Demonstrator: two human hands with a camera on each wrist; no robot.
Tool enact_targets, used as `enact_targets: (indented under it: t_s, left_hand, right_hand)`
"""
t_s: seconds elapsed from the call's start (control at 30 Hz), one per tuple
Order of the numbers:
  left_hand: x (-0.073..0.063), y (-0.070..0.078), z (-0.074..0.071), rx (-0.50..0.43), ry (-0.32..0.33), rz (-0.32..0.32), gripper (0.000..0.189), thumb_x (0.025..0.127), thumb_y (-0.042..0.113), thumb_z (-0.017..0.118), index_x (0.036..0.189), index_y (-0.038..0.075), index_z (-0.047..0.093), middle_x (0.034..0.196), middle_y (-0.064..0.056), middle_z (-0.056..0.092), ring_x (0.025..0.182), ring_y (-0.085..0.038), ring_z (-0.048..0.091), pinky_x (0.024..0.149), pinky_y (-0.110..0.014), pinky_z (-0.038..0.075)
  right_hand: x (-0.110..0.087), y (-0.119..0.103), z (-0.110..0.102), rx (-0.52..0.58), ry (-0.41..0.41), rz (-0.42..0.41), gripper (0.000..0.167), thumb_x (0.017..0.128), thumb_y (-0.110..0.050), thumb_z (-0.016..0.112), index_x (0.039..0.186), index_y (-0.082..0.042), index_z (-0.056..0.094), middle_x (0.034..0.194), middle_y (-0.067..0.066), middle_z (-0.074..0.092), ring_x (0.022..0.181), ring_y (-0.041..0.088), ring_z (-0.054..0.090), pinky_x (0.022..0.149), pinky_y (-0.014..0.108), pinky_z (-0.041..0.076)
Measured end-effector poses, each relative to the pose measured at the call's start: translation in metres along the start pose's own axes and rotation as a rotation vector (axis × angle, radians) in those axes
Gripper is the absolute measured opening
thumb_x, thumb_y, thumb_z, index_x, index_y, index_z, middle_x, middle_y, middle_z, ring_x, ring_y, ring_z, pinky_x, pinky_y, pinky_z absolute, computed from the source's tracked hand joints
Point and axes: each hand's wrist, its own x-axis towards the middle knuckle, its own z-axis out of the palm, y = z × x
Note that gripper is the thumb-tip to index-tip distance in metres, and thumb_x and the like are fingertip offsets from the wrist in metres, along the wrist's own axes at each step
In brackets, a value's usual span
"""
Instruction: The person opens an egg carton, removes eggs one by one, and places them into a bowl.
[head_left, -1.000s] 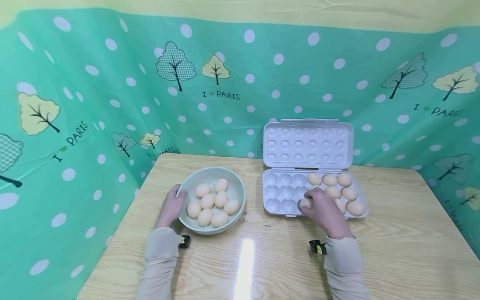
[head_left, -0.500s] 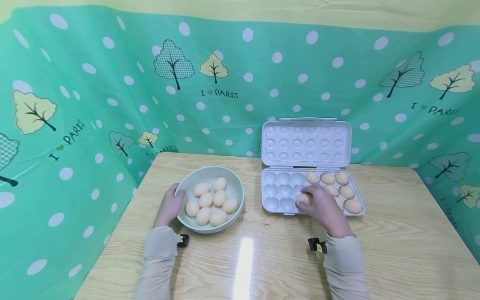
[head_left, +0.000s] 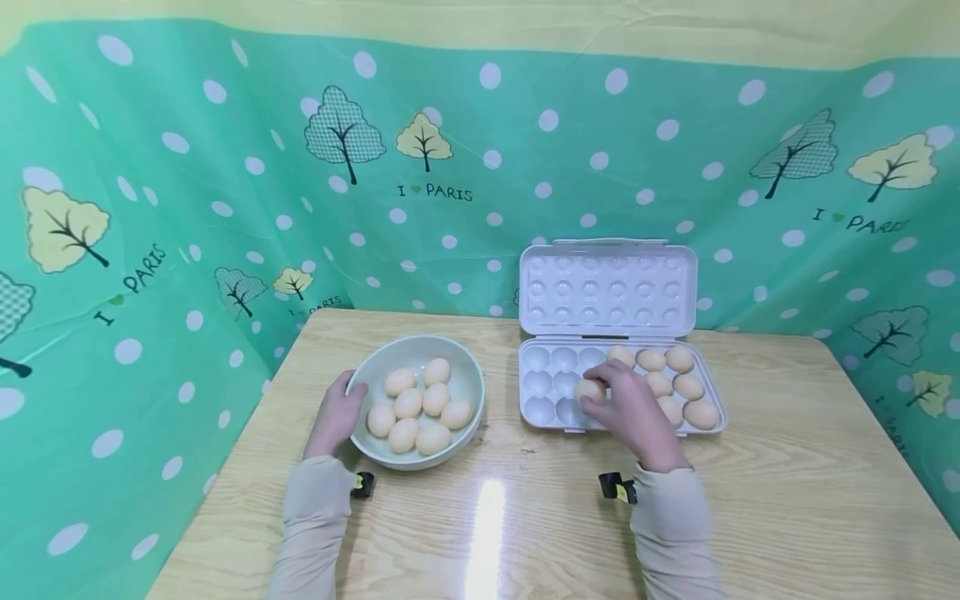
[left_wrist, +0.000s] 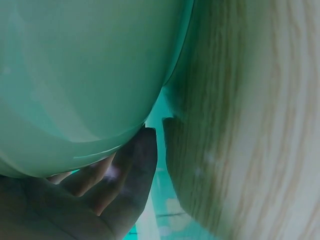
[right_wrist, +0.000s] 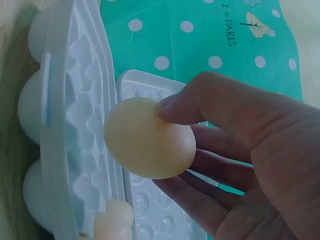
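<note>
In the head view my right hand (head_left: 632, 412) pinches a pale brown egg (head_left: 590, 390) over the front of the white egg box. The right wrist view shows this egg (right_wrist: 150, 137) held between thumb and fingertips, above the hollows of the tray (right_wrist: 82, 107). Eggs (head_left: 687, 387) fill the tray's right side; bare hollows show on the left, and the hand covers part of the middle. My left hand (head_left: 339, 412) grips the left rim of a pale green bowl (head_left: 468, 375), thumb over the edge. Its fingers (left_wrist: 132, 180) lie against the outside wall.
Several eggs (head_left: 408, 403) lie in the bowl. The box's dimpled lid (head_left: 607, 287) stands raised behind its tray. A wooden table (head_left: 555, 517) carries everything, and a green dotted curtain (head_left: 465, 225) hangs behind and to the left.
My right hand has lifted the egg out of a front-row hollow and carried it a little left. My left hand keeps its hold on the bowl.
</note>
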Motion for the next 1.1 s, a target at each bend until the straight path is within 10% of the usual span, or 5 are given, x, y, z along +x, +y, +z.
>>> enact_targets:
  t_s: [1.1]
  left_hand:
    - [0.000, -0.002, 0.001, -0.007, 0.008, 0.006, 0.050, 0.105, 0.022, 0.034, 0.151, 0.002, 0.034, 0.153, -0.025, 0.038, 0.141, -0.042, 0.037, 0.118, -0.055, 0.031]
  right_hand:
    - [0.013, -0.031, 0.017, 0.007, 0.008, -0.084, 0.031, 0.077, -0.006, 0.077, 0.107, 0.001, 0.071, 0.106, 0.010, 0.067, 0.096, 0.023, 0.063, 0.085, 0.040, 0.057]
